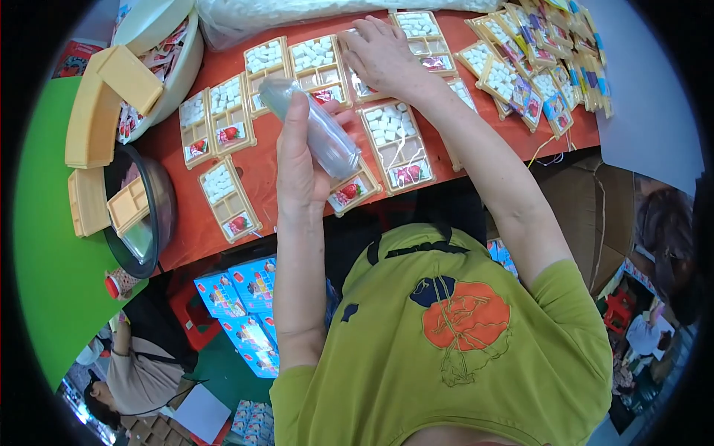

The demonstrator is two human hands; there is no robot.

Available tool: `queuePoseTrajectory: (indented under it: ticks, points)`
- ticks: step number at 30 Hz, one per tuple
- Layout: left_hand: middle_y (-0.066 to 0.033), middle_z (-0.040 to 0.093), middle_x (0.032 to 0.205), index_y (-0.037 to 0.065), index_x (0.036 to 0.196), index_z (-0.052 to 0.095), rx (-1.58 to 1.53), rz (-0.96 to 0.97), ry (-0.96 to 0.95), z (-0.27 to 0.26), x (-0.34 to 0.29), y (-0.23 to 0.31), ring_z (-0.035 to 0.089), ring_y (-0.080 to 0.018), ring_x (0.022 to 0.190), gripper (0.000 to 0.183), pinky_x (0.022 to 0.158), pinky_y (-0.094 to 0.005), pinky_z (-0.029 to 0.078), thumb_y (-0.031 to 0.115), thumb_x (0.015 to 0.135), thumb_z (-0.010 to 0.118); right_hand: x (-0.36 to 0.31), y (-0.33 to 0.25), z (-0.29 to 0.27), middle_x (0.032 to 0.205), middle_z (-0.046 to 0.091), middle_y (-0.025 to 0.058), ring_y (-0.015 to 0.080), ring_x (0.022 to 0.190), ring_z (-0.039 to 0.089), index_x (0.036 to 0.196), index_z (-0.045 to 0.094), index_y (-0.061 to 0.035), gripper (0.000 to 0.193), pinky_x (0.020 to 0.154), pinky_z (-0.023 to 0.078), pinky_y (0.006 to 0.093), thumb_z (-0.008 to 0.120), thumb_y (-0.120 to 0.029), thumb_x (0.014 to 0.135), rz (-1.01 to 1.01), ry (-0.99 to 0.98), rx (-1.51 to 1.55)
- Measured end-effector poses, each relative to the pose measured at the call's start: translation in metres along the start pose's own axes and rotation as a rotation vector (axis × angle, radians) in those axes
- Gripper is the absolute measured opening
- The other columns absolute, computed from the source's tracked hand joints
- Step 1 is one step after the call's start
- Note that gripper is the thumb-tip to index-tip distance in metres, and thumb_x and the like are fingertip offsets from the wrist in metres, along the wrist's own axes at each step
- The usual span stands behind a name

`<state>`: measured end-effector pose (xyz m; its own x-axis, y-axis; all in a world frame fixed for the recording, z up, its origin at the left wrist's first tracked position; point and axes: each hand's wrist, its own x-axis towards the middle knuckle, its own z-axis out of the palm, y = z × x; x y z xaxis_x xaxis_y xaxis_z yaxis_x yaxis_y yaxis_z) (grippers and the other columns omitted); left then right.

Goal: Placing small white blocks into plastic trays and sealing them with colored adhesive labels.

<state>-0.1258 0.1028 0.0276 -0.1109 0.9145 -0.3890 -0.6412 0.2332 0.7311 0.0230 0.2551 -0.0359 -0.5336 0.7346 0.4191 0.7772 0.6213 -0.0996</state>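
Observation:
My left hand (299, 152) is closed around a stack of clear plastic covers (316, 130), tilted above the red table. At the back, my right hand (383, 59) reaches over a cream compartment tray (364, 91), its fingers apart and touching the tray's upper part. Whether a thin clear piece lies under those fingers, I cannot tell. Around both hands lie several similar trays, such as one filled tray (394, 145), holding white marshmallow-like pieces and small strawberry-printed packets. My left hand partly covers another tray (353, 195) at the near edge.
A white tub (190, 70) of small packets and a black basin (167, 201) stand left, beside stacked empty trays (89, 130). Packed trays (520, 82) pile up at the right back. A big plastic bag (297, 13) lies behind. Blue boxes (249, 334) stand below the table (186, 256).

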Motion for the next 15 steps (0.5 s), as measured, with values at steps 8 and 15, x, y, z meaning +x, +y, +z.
queuePoseTrajectory:
  ticks: [8,15]
  points:
    - [-0.023,0.056,0.114,-0.009,0.128,0.043,0.019,0.006,0.018,0.003,0.002,-0.002,0.063,-0.0281,0.105,0.082,0.074,-0.0406,0.064,0.058,0.087,0.067,-0.004,-0.007,-0.011,0.11,0.06,0.0095,0.0254,0.113,0.055,0.118,0.061,-0.0139,0.03,0.091,0.042,0.0439,0.058,-0.026,0.09,-0.107,0.044,-0.063]
    - [-0.0221,0.059,0.108,-0.01,0.126,0.043,-0.01,-0.007,0.017,0.002,-0.001,-0.003,0.067,-0.028,0.095,0.084,0.075,-0.041,0.063,0.06,0.086,0.066,0.001,-0.007,-0.01,0.104,0.06,0.0101,0.0263,0.105,0.057,0.104,0.063,-0.0096,0.019,0.09,0.043,0.0417,0.057,-0.022,0.092,-0.103,0.039,-0.149]
